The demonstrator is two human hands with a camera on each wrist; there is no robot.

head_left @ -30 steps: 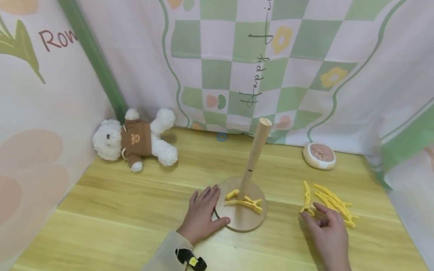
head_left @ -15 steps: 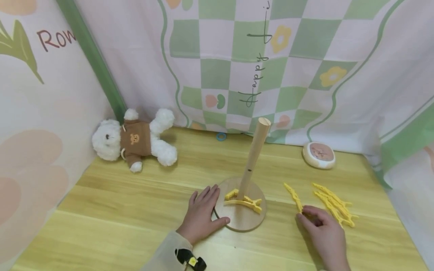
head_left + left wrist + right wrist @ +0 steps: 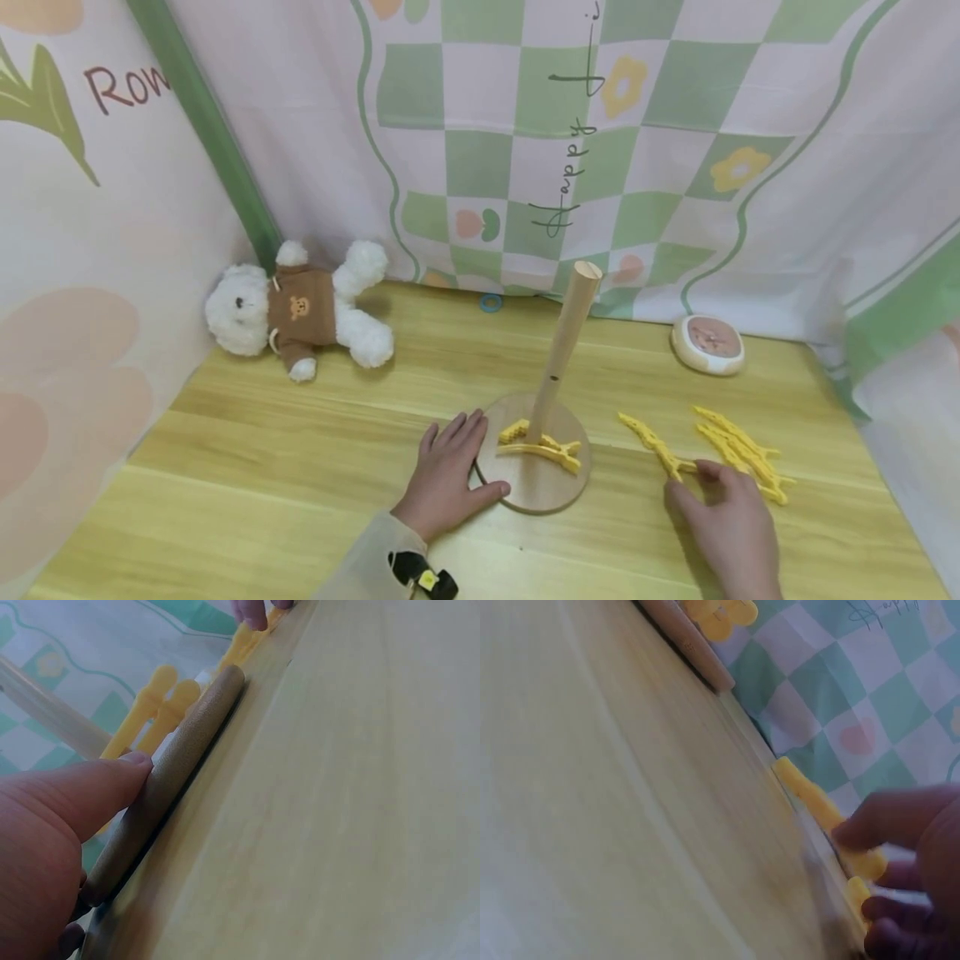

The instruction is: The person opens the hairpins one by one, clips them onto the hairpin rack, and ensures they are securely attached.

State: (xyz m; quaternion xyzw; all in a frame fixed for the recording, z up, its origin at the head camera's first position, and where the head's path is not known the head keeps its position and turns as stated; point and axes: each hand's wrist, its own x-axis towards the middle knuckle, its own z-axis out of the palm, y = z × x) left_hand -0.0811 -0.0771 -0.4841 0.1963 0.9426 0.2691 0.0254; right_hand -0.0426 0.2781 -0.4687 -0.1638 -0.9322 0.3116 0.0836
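A round wooden base (image 3: 542,492) with an upright wooden post (image 3: 567,333) stands on the table. On the base lies a yellow alligator hair clip (image 3: 558,454), its two arms on either side of the post's foot. My left hand (image 3: 448,479) rests at the base's left rim, fingers straight, thumb (image 3: 112,784) on the edge. To the right, my right hand (image 3: 723,512) pinches the forked end of another yellow hair clip (image 3: 648,439) between thumb and index finger, low over the table. In the right wrist view the fingers partly cover this hair clip (image 3: 810,796).
Several more yellow hair clips (image 3: 738,450) lie in a bunch beyond the right hand. Toward the back are a white plush toy (image 3: 303,312) in a brown top, a small blue ring (image 3: 491,302) and a rounded white device (image 3: 707,343). A patterned curtain (image 3: 480,167) hangs behind.
The held hair clip has swung from upright to slanting left, its far tip nearer the base. My right fingers have shifted on its end. The left hand has stayed still.
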